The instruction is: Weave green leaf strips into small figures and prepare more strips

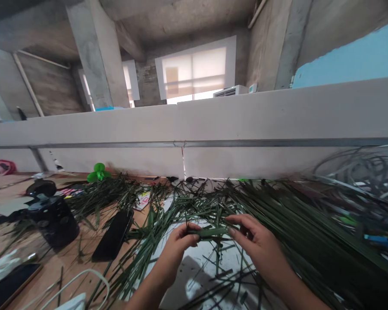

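Observation:
Between my two hands a green leaf strip [212, 232] is stretched level above a white board [194, 269]. My left hand [181, 241] pinches its left end between thumb and fingers. On the other end, my right hand [250, 234] has thumb and forefinger closed on the strip. Loose green leaf scraps [171, 211] lie around and under both hands, and some cross the board. To the right of my right hand spreads a thick bundle of long dark green leaves [297, 224].
At left stand a dark lidded cup [56, 219], a black phone [113, 236] and another phone [11, 286]. A white cable [97, 272] curls near the front. A green toy-like object [98, 173] sits by the low partition [245, 161]. Coiled grey wires [365, 168] lie far right.

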`<state>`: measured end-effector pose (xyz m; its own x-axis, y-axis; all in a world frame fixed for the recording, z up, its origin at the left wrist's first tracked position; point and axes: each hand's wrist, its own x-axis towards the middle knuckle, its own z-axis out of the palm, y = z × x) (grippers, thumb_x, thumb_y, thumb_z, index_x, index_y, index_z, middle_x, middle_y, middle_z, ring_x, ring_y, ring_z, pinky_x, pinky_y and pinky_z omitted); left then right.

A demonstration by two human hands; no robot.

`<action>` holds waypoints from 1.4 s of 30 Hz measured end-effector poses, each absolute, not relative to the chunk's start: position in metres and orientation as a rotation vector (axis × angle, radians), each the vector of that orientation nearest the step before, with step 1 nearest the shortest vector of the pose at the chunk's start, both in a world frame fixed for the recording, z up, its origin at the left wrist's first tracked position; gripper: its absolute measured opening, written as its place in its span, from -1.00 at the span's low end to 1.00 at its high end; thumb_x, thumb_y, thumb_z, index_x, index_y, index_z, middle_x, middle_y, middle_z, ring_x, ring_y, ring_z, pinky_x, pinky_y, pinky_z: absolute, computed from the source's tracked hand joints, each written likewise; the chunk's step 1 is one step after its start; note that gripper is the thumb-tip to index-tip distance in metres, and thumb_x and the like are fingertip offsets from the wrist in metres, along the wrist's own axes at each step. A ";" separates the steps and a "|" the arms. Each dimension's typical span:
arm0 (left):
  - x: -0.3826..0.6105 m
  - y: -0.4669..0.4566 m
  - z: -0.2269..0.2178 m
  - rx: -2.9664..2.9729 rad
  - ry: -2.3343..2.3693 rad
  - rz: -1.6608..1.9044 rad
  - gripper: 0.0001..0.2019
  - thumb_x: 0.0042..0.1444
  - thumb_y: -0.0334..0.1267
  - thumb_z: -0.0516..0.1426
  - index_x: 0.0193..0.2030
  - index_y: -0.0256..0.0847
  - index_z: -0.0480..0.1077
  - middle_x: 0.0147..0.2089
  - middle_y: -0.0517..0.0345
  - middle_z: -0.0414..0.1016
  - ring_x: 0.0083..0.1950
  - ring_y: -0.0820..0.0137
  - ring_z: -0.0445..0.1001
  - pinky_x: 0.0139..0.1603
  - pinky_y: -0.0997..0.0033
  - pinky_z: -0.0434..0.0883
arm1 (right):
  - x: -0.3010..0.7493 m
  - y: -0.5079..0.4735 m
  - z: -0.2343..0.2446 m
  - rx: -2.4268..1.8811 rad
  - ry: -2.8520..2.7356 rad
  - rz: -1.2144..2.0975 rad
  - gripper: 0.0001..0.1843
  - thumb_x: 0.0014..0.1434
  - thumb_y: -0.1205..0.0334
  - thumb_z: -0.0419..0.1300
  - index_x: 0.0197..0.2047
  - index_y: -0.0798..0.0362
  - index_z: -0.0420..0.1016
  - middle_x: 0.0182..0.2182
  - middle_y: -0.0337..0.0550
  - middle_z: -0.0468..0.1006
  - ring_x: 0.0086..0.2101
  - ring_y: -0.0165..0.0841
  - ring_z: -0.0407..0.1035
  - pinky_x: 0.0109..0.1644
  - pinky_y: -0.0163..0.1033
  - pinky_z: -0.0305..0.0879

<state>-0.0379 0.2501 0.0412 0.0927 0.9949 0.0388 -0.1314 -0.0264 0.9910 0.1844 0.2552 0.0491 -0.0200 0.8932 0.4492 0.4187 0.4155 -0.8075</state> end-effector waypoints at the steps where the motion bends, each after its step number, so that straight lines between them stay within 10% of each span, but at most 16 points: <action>1: -0.040 0.251 0.040 1.190 1.020 1.216 -0.78 -0.11 -0.27 0.22 -0.27 -0.22 0.55 -0.33 0.15 0.50 -0.23 0.32 0.35 -0.16 0.36 0.26 | 0.184 0.256 0.048 -1.181 -1.636 0.632 -0.69 0.16 0.04 0.18 -0.12 -0.02 0.61 -0.16 -0.10 0.60 -0.28 -0.23 0.41 -0.28 -0.23 0.26; 15: -0.058 0.263 0.039 1.216 0.977 1.299 -0.66 -0.11 -0.29 0.19 -0.13 -0.23 0.53 -0.26 0.13 0.49 -0.16 0.28 0.36 -0.08 0.34 0.25 | 0.174 0.256 0.039 -1.085 -1.633 1.582 -0.42 0.11 -0.30 0.17 -0.33 0.11 0.61 -0.68 -0.26 0.42 -0.59 -0.41 0.22 -0.39 -0.25 0.04; 20: -0.066 0.267 0.039 1.222 1.018 1.351 -0.61 -0.15 -0.31 0.21 -0.09 -0.23 0.53 -0.23 0.12 0.47 -0.13 0.27 0.35 -0.09 0.34 0.25 | 0.177 0.260 0.031 -1.116 -1.645 1.508 -0.60 -0.09 -0.05 0.37 -0.25 0.04 0.56 -0.60 -0.32 0.40 -0.55 -0.40 0.27 -0.46 -0.31 0.05; 42: -0.078 0.289 0.012 0.948 1.294 1.413 -0.51 -0.18 0.02 0.25 -0.10 -0.19 0.49 -0.06 -0.06 0.58 0.02 0.10 0.47 -0.10 0.24 0.31 | 0.186 0.265 0.043 -1.095 -1.140 1.355 -0.52 -0.12 -0.14 0.46 -0.27 0.06 0.62 -0.65 -0.30 0.40 -0.61 -0.51 0.08 -0.55 -0.39 -0.02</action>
<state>-0.0784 0.2890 0.0120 -0.2352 0.9701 -0.0598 -0.1449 0.0259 0.9891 0.1859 0.2645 0.0429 -0.0771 0.9965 -0.0320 -0.1383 -0.0425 -0.9895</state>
